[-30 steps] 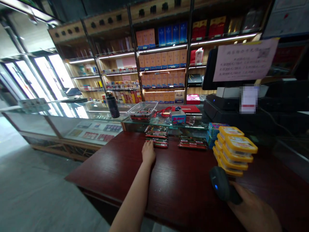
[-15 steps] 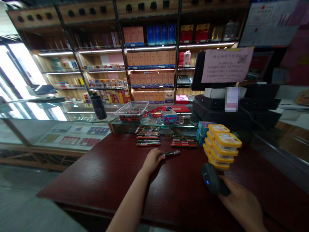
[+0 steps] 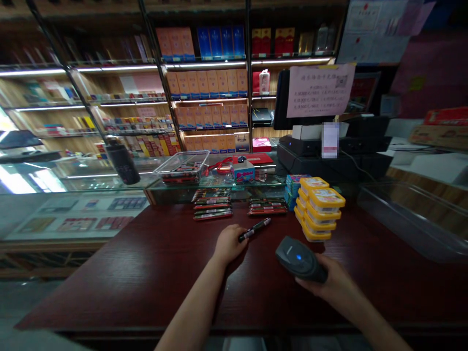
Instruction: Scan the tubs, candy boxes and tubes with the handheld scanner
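My left hand (image 3: 230, 242) is closed on the near end of a slim, dark stick-shaped packet (image 3: 258, 227), which slants away to the right just over the table. My right hand (image 3: 331, 280) grips the handle of a dark grey barcode scanner (image 3: 296, 257) with a blue light on top. The scanner's head points left, toward the packet, and the two are apart. Beyond my left hand lie two rows of similar slim packets, a left row (image 3: 213, 204) and a right row (image 3: 267, 205). Stacked yellow-lidded tubs (image 3: 320, 209) stand behind the scanner.
Small blue boxes (image 3: 292, 192) stand beside the tubs. A glass counter (image 3: 168, 191) behind the table bears a clear plastic box (image 3: 183, 168) of packets and a dark bottle (image 3: 122, 162). At right are a monitor with a pink notice (image 3: 320, 90) and a clear bin (image 3: 413, 219).
The scanner has swung left and turned toward the packet. My left hand has tilted the packet's far end up and away. The view has shifted to the right.
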The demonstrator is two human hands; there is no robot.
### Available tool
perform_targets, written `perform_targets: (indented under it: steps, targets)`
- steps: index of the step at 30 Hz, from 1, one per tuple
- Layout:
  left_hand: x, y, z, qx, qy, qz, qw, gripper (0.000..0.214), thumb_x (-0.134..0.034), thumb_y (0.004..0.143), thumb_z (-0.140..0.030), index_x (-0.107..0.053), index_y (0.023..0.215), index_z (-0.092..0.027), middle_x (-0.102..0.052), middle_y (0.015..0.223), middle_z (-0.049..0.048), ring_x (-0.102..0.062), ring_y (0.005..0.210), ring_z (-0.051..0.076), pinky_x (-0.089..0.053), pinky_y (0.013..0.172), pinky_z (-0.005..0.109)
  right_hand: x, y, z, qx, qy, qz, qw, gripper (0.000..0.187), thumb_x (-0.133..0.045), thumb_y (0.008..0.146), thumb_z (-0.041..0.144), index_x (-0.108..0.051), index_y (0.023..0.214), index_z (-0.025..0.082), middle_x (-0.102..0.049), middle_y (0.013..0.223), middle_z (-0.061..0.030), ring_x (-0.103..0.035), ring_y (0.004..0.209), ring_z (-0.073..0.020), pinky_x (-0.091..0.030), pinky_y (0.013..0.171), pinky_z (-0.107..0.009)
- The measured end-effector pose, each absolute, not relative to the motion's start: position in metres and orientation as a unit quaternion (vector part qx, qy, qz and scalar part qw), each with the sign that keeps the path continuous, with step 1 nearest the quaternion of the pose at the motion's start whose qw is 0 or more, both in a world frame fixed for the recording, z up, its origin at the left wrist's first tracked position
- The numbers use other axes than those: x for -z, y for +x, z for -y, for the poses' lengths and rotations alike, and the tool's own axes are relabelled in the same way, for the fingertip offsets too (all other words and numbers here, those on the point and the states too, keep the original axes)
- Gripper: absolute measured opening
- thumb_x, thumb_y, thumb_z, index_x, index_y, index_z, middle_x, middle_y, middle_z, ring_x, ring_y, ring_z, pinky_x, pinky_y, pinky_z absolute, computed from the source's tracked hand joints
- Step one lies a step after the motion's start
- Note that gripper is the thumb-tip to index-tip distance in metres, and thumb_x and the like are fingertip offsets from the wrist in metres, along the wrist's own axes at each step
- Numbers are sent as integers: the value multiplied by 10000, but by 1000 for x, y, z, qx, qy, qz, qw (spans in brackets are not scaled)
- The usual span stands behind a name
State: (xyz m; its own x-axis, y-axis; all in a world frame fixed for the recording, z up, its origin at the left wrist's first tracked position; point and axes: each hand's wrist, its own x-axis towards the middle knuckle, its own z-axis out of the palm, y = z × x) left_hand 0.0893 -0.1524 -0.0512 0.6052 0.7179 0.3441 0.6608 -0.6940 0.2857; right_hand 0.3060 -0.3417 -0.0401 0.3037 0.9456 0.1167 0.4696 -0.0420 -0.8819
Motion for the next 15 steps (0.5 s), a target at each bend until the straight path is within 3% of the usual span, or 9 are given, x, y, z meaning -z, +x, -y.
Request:
perform_targets:
  steps: [4, 8, 13, 15]
  targets:
    - [53, 92, 153, -216, 892, -392, 52, 187, -565, 795, -266, -699, 916, -214, -633, 802, 37, -569, 782, 157, -408, 725, 258, 32, 297, 344, -376, -669, 464, 443, 329, -654, 608, 394, -587, 842, 171, -572, 511, 43, -471, 414, -94, -342, 393, -209]
    - [54, 93, 152, -223, 890, -396, 46, 178, -534, 813, -262, -698, 840, -201, -635, 776, 46, -567, 771, 162, -409, 733, 268, 27, 295, 346, -409, -655, 463, 436, 296, -638, 626, 407, -543, 789, 180, -529, 479, 62, -446, 398, -69, -285, 367, -173]
    - [52, 92, 151, -215, 888, -401, 71, 213, -582, 781, -273, -697, 953, -220, -645, 846, 39, -578, 832, 167, -420, 773, 266, 25, 296, 349, -415, -644, 481, 427, 294, -618, 663, 424, -559, 806, 174, -547, 499, 51, -455, 392, -76, -328, 373, -186]
    - [51, 91, 152, -215, 888, -400, 76, 244, -589, 783, -278, -689, 1000, -232, -633, 863, 35, -574, 852, 164, -419, 778, 258, 24, 299, 349, -361, -649, 518, 425, 296, -619, 678, 394, -593, 871, 171, -643, 633, 1, -557, 502, -116, -417, 457, -220]
